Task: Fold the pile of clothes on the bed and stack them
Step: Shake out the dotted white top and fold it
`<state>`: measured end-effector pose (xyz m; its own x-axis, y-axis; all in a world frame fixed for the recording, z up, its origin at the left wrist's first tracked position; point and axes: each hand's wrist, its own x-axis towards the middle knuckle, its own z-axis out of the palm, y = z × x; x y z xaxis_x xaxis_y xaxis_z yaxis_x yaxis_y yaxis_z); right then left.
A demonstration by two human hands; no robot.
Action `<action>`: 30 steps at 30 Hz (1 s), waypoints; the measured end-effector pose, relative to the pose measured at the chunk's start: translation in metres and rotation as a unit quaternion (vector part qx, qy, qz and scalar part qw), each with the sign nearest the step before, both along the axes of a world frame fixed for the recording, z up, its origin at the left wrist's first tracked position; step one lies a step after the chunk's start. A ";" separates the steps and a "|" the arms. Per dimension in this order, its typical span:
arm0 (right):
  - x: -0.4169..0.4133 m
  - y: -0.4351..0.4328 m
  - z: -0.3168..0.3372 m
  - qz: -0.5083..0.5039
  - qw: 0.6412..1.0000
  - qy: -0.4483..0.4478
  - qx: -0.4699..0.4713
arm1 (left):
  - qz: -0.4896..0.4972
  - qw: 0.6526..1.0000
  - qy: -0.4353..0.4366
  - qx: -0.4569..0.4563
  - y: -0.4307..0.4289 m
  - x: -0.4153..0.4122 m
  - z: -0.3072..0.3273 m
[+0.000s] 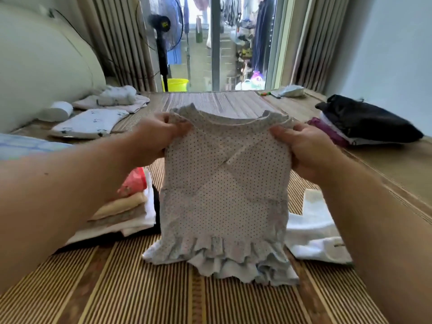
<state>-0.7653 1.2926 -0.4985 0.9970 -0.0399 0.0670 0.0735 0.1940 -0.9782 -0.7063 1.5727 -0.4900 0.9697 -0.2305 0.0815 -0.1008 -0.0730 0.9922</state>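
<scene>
I see my left hand [159, 139] and right hand [306, 150] each gripping a shoulder of a small polka-dot ruffled dress [224, 188], thumbs on the near face and fingers curled behind the cloth. The dress hangs upright between the hands in the middle of the view. Its sleeves are crossed over the chest, and its frilled hem is bunched where it touches the striped bamboo mat [140, 288] that covers the bed. Just left of the dress is a stack of folded clothes [126, 206], beige and white layers with a red piece on top. Just right of it a white garment [313, 230] lies loose on the mat, partly hidden by my right forearm. Farther off on the left are a folded white printed cloth [88, 123] and other pale folded items. On the ledge at the far right there is a dark folded pile [364, 122]. A standing fan [163, 26] and a yellow bucket [177, 84] are by the window.
</scene>
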 end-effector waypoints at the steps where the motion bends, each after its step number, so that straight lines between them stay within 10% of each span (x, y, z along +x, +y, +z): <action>1: -0.010 0.002 0.015 0.000 1.000 -0.016 -0.001 | -0.011 1.000 -0.013 -0.020 0.001 -0.009 0.014; 16: -0.093 0.018 0.152 0.010 0.994 -0.108 -0.023 | -0.110 0.990 -0.092 0.011 0.031 -0.088 0.152; 30: 0.042 0.016 -0.055 -0.066 0.964 0.066 -0.250 | 0.133 0.965 0.034 0.223 -0.016 0.013 -0.060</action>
